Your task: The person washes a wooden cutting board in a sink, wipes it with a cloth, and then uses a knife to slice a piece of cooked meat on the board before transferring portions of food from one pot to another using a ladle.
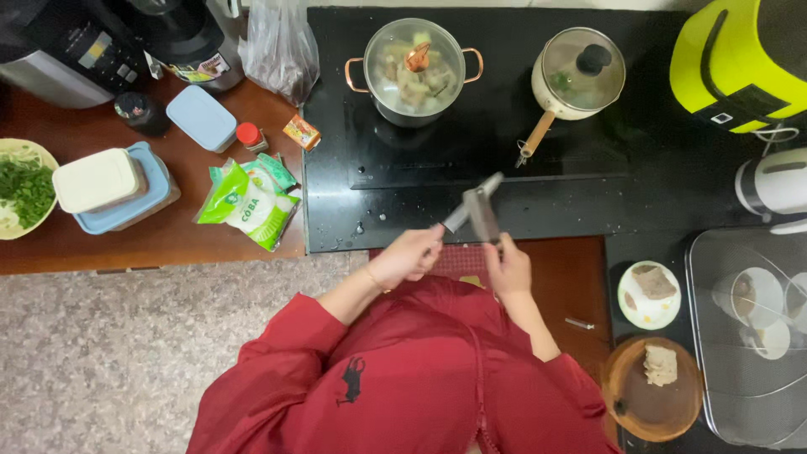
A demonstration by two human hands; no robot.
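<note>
We see our left hand [409, 256] closed around the handle of a knife [472, 200], whose blade runs up and to the right, out over the black cooktop [403, 168]. Our right hand [507, 267] grips the lower end of a dark sharpening bar [485, 217], which rises up and slightly left from it; blade and bar cross and touch just above both hands, about equally near to each.

Behind them, on the cooktop, a steel pot [414, 71] with a glass lid holds pale chunks in broth, and a cream saucepan [578, 77], also lidded, shows something green inside. At right, a small white dish [648, 294] carries a brownish slab, and a round wooden board [651, 388] bears a pale block. On the wooden counter [168, 235] at left, a bowl [25, 189] holds chopped greens beside stacked lidded boxes [113, 187] and a green packet [250, 202].
</note>
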